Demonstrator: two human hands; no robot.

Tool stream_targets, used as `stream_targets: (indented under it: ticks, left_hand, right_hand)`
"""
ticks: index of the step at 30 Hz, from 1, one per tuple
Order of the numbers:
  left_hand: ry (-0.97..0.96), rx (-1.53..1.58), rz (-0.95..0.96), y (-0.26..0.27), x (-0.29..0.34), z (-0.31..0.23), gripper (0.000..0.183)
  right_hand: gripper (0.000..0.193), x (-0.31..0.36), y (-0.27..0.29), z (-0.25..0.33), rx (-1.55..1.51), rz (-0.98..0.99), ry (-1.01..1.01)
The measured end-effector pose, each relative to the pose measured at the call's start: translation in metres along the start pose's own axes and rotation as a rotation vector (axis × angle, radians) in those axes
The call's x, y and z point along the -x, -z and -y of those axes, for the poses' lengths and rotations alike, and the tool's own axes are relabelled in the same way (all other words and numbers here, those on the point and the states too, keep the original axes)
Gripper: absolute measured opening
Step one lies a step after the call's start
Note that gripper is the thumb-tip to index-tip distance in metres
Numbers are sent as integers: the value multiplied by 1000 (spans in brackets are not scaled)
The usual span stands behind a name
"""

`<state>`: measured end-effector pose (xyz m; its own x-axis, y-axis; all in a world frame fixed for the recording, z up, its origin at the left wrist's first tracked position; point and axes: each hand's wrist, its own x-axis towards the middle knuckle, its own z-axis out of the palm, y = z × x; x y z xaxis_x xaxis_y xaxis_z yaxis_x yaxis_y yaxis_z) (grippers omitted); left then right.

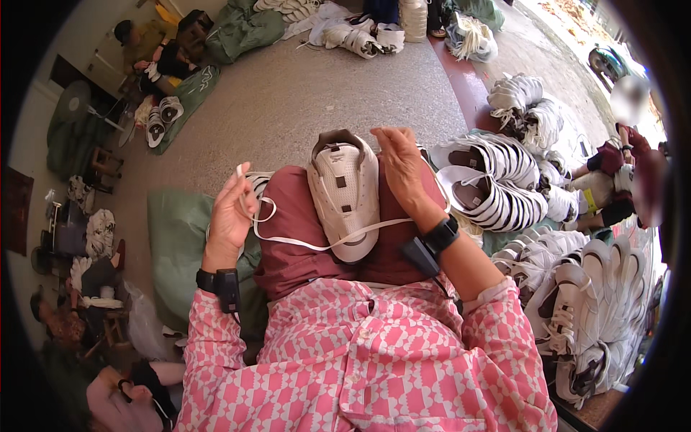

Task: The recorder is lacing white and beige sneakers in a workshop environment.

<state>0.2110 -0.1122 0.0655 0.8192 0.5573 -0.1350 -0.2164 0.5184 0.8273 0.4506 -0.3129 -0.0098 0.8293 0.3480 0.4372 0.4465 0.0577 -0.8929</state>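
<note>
A white and beige sneaker rests on my lap between my thighs, its toe toward me and its brown-lined collar away from me. A long white shoelace sags across its toe and runs up toward both hands. Left of the shoe my left hand is raised with its fingers curled in around the lace; a white wrap covers one fingertip. My right hand is up at the shoe's right side, fingers pressed together and pointing left. The lace passes behind it, and the grip itself is partly hidden.
Rows of nested white shoes lie close on my right, with more stacked shoes nearer me. A green sack lies by my left leg. Other people sit at left and right; a fan stands far left.
</note>
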Motion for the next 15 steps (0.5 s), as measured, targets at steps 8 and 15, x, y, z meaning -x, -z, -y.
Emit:
stream_targets:
  ticks: [8,15]
  left_hand:
    - [-30,-670,276,-61,-1,39,15]
    - [-336,-1016,434,-46,-19,78,12]
  right_hand:
    - [10,57,41,48,106,402,22]
    - [8,74,32,45,78,455,-16]
